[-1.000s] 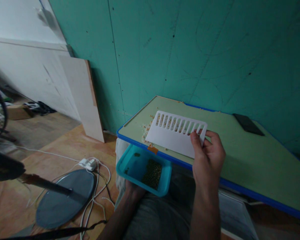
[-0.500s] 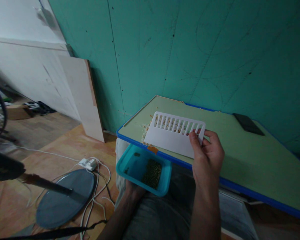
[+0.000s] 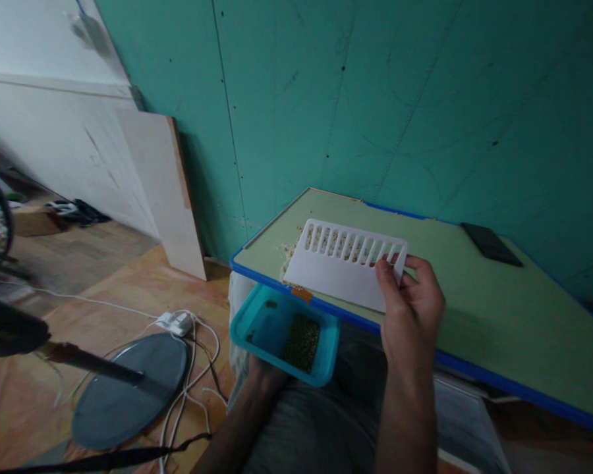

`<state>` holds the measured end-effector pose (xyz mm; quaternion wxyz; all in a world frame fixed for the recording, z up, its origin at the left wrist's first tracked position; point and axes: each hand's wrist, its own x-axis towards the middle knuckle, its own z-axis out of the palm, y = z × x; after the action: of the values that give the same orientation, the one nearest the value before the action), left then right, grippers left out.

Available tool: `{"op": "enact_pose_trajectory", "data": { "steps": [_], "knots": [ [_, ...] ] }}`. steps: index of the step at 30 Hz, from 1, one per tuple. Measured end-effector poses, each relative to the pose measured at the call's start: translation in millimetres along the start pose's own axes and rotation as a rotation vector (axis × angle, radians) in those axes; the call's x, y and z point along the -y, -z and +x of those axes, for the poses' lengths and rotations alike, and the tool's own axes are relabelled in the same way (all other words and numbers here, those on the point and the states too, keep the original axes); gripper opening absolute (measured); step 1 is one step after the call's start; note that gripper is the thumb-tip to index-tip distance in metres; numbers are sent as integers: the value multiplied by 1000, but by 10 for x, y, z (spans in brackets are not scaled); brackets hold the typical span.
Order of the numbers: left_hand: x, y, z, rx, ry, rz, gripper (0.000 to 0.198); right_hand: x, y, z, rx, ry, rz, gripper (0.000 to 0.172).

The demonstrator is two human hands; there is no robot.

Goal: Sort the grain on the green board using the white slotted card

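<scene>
A white slotted plastic scraper [image 3: 343,270] is tilted over the front left of the light green tabletop [image 3: 474,296], its right end pinched by my right hand [image 3: 415,296]. Pale crumbs [image 3: 289,260] lie at its left edge and show through the slots. Below the blue table edge, a turquoise tub [image 3: 261,329] holds small dark green grains [image 3: 302,342] at its right side. My left hand [image 3: 267,375] is under the tub, supporting it, with its fingers hidden.
A dark flat phone-like object [image 3: 491,245] lies at the table's back right, near the green wall [image 3: 296,118]. On the floor at left are a round grey stand base [image 3: 128,395], white cables and a power strip [image 3: 174,323]. A pale board [image 3: 163,191] leans on the wall.
The scraper and my right hand have shifted very slightly to the right. The tub and my left hand look unchanged.
</scene>
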<state>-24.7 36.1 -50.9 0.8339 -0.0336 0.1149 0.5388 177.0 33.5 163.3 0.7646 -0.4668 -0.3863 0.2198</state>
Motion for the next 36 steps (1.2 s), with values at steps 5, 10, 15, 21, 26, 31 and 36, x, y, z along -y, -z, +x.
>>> {"op": "enact_pose_trajectory", "data": {
  "steps": [5, 10, 15, 21, 26, 31, 36],
  "knots": [
    [-10, -37, -28, -122, 1, 14, 57, -24, 12, -5, 21, 15, -17, 48],
    [-7, -116, -47, -180, 0, 17, 54, -45, 18, 0, 35, 28, -9, 48],
    [14, -213, -80, -213, -6, 18, 60, -55, 20, 15, 25, 53, -25, 49],
    [43, -229, -64, -236, 16, 27, 56, -47, 29, 30, -6, 91, -66, 51],
    [53, -197, -53, -241, 6, 30, 51, -22, 25, 28, -16, 99, -89, 51],
    [58, -180, -41, -219, -27, 16, 49, -9, 22, 7, -13, 95, -68, 50],
    [65, -202, -40, -238, -44, -6, 46, -10, 22, 3, 2, 123, -76, 47]
  ]
}}
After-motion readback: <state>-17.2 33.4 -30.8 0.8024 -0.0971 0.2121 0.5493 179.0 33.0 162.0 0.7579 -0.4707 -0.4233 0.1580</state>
